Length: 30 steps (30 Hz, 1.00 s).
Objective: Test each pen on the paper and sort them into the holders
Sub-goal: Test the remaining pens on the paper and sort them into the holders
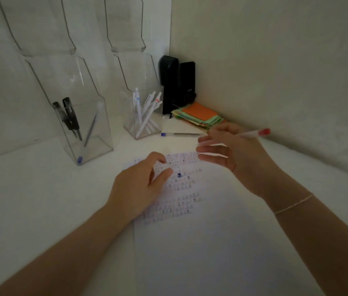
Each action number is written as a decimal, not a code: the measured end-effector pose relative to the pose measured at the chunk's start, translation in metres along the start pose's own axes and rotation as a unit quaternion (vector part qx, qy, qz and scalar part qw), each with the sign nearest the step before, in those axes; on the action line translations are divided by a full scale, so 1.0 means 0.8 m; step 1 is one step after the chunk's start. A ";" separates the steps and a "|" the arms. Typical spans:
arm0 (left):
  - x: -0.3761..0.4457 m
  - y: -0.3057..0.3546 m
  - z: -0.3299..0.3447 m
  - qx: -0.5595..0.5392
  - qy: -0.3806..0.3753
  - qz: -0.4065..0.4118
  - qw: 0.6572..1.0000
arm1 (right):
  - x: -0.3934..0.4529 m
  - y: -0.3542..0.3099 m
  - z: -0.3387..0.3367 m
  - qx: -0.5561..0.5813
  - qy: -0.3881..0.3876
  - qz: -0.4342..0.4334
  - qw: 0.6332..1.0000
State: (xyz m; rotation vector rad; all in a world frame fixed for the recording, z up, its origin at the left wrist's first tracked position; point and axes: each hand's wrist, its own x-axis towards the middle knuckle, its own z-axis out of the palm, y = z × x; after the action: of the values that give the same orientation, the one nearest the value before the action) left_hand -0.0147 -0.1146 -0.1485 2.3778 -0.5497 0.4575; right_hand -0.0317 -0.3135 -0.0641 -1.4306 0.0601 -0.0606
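Head view: left hand [141,186] rests loosely curled on the marked white paper [190,242], holding nothing. Right hand [230,154] hovers above, its grip pinching a clear red-capped pen [254,133]. Beyond, a blue-capped pen [179,134] lies on the white surface [30,199] beside two clear plastic holders [87,127].

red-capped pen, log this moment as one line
right hand holds red-capped clear pen | left hand on marked white paper | pen off paper
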 end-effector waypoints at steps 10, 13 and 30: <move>-0.001 0.002 0.011 0.072 -0.107 0.125 0.984 | -0.025 0.084 0.014 -0.101 0.038 0.030 0.994; 0.000 0.001 0.012 0.077 -0.117 0.112 0.984 | -0.027 0.096 0.014 -0.160 0.078 -0.010 0.984; 0.001 0.002 0.012 0.070 -0.146 0.074 0.984 | -0.034 0.105 0.023 -0.292 0.106 -0.068 0.948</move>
State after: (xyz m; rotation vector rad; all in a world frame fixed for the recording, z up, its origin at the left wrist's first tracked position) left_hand -0.0130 -0.1222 -0.1538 2.5676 -0.8557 0.2170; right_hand -0.0568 -0.2816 -0.1447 -2.0160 0.1658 -0.3337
